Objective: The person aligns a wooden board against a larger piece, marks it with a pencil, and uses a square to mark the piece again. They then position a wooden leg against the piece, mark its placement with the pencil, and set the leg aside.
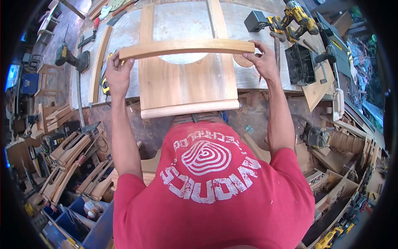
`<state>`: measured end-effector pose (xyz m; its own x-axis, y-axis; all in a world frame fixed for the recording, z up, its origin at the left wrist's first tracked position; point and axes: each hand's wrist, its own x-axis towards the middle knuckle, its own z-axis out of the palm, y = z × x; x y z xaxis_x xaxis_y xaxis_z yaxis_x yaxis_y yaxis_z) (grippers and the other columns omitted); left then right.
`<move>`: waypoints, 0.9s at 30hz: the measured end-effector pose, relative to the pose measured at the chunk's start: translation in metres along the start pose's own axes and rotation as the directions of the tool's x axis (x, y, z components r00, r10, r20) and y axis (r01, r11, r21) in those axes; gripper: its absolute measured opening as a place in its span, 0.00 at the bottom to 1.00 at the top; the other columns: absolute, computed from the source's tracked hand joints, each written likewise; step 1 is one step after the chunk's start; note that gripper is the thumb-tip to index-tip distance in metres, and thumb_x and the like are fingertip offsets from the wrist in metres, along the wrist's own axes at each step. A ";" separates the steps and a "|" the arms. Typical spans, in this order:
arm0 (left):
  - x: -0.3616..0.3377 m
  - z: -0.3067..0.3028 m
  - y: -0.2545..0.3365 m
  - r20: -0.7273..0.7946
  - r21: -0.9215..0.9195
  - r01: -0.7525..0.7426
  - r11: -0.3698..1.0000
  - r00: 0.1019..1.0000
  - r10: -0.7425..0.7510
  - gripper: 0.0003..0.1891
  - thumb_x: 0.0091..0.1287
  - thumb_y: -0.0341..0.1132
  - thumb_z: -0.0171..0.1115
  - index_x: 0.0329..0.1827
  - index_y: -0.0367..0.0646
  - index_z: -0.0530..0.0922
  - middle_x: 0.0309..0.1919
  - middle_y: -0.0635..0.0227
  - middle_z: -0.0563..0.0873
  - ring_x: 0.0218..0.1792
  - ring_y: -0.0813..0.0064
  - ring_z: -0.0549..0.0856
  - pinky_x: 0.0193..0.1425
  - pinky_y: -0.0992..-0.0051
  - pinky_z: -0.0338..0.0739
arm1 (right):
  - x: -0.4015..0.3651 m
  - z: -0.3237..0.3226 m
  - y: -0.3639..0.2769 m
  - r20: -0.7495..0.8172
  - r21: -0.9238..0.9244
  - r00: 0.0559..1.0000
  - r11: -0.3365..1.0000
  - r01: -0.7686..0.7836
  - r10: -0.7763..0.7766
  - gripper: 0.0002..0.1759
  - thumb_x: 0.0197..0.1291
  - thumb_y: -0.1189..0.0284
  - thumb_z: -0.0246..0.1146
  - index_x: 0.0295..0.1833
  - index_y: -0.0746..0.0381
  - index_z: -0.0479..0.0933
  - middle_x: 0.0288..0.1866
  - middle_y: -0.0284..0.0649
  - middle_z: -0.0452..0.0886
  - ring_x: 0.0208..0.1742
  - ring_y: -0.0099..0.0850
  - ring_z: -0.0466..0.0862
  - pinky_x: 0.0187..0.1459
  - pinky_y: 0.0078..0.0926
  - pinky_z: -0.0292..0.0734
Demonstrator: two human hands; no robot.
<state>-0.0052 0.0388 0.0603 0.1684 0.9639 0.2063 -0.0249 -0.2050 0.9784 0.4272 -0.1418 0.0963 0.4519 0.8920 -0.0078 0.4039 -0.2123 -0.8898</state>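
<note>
A slightly curved wooden rail is held crosswise between my two hands. My left hand grips its left end, and my right hand pinches its right end between thumb and fingers. Beneath the rail lies a wooden frame with two long side pieces and a broad panel that has a curved cutout. A rounded wooden bar runs along the panel's near edge. Whether the rail touches the frame is unclear.
Cordless drills and an open black case are at the workbench's right. Another drill, a clamp and a wooden strip are at left. Blue bins and wood pieces surround me below.
</note>
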 end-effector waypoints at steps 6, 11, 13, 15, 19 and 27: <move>-0.032 0.003 -0.039 0.040 0.100 0.103 0.990 0.993 -0.107 0.27 0.71 0.24 0.72 0.70 0.27 0.71 0.64 0.49 0.83 0.67 0.65 0.82 0.72 0.67 0.79 | -0.020 0.012 0.042 -0.012 -0.081 1.000 0.996 -0.024 0.023 0.31 0.59 0.72 0.80 0.68 0.63 0.80 0.59 0.46 0.88 0.60 0.32 0.85 0.62 0.34 0.80; -0.046 0.006 -0.042 0.000 0.227 0.193 0.955 0.980 -0.198 0.28 0.72 0.31 0.73 0.71 0.26 0.74 0.60 0.49 0.87 0.62 0.67 0.86 0.67 0.70 0.81 | -0.023 0.012 0.052 0.015 -0.104 0.996 0.990 -0.091 0.093 0.35 0.61 0.63 0.79 0.72 0.63 0.78 0.57 0.49 0.88 0.61 0.36 0.84 0.65 0.38 0.76; -0.048 0.003 -0.049 -0.005 0.249 0.192 0.949 0.980 -0.197 0.28 0.72 0.33 0.73 0.70 0.26 0.75 0.57 0.50 0.89 0.58 0.68 0.88 0.64 0.71 0.82 | -0.023 0.014 0.048 0.020 -0.128 0.992 0.985 -0.118 0.121 0.35 0.63 0.59 0.78 0.71 0.63 0.79 0.54 0.48 0.88 0.59 0.35 0.84 0.63 0.37 0.76; -0.049 0.001 -0.054 -0.032 0.310 0.226 0.924 0.973 -0.228 0.28 0.72 0.36 0.72 0.69 0.25 0.77 0.55 0.51 0.90 0.55 0.69 0.89 0.62 0.72 0.82 | -0.019 0.015 0.053 0.028 -0.124 0.984 0.978 -0.170 0.175 0.37 0.63 0.56 0.76 0.71 0.66 0.78 0.56 0.51 0.87 0.59 0.37 0.84 0.63 0.36 0.76; -0.065 0.006 -0.019 -0.099 0.484 0.343 0.805 0.936 -0.339 0.29 0.72 0.38 0.72 0.69 0.25 0.77 0.52 0.51 0.92 0.52 0.71 0.90 0.59 0.73 0.82 | -0.029 0.014 0.053 0.056 -0.037 0.951 0.952 -0.303 0.304 0.41 0.64 0.52 0.74 0.71 0.72 0.77 0.61 0.56 0.85 0.63 0.40 0.84 0.65 0.37 0.76; -0.155 -0.001 0.002 -0.063 0.297 0.371 0.880 0.927 -0.370 0.26 0.74 0.33 0.70 0.69 0.25 0.77 0.54 0.51 0.90 0.55 0.68 0.89 0.62 0.70 0.81 | -0.128 0.010 0.065 -0.010 0.159 0.936 0.924 -0.347 0.353 0.32 0.65 0.61 0.76 0.68 0.70 0.80 0.46 0.37 0.84 0.37 0.20 0.72 0.37 0.24 0.61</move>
<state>-0.0327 -0.1104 0.0304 0.1028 0.9801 -0.1697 0.3332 0.1268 0.9343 0.3877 -0.2661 0.0353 0.5731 0.7559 -0.3165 0.0905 -0.4423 -0.8923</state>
